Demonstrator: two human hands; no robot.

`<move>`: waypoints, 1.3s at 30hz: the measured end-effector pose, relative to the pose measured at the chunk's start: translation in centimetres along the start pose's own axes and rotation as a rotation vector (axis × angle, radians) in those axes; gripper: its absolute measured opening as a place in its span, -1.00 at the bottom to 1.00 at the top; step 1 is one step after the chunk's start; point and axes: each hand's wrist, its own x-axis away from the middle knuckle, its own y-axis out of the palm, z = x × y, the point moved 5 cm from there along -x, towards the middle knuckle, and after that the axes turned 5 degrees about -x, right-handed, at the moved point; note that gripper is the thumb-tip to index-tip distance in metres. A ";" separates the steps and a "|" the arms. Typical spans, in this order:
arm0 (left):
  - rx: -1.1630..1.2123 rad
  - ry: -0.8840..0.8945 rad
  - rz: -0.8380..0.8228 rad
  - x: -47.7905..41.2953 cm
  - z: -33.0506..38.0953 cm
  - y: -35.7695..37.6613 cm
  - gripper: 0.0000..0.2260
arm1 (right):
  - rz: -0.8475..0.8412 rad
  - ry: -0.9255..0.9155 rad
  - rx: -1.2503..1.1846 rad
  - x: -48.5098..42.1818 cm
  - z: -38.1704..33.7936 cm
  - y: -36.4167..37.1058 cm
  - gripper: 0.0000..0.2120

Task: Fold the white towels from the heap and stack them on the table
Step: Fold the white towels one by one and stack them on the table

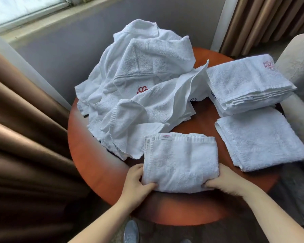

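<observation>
Both the left hand (136,181) and right hand (221,180) grip a folded towel (180,163); two stacks (247,85) done (roughly), heap (140,81) remains.

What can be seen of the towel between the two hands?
The towel is white terry, folded into a thick rectangle with ribbed hems and a small red-lettered label at its far edge. It rests on the table. The left hand and right hand hold its near corners; its far left corner meets the heap.
</observation>
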 end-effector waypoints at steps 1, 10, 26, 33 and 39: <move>0.058 0.019 0.037 -0.1 0.5 -0.1 -0.60 | 0.026 -0.019 -0.001 -0.2 -0.1 -0.2 -0.68; 0.524 -0.143 0.211 -0.4 1.7 0.1 -0.89 | 0.236 -0.084 -0.453 -0.6 1.0 -0.9 -0.75; 0.031 -0.241 0.430 0.0 1.6 0.8 -0.74 | 0.836 -0.074 0.021 1.6 0.8 -0.7 -0.59; -0.558 0.565 0.281 -2.4 7.6 4.5 -0.55 | 0.669 -0.622 0.819 -1.6 -3.5 2.5 -0.49; -0.747 0.174 0.024 -6.4 3.1 6.0 -0.25 | 0.539 -0.379 0.812 -5.3 -1.0 1.8 -0.28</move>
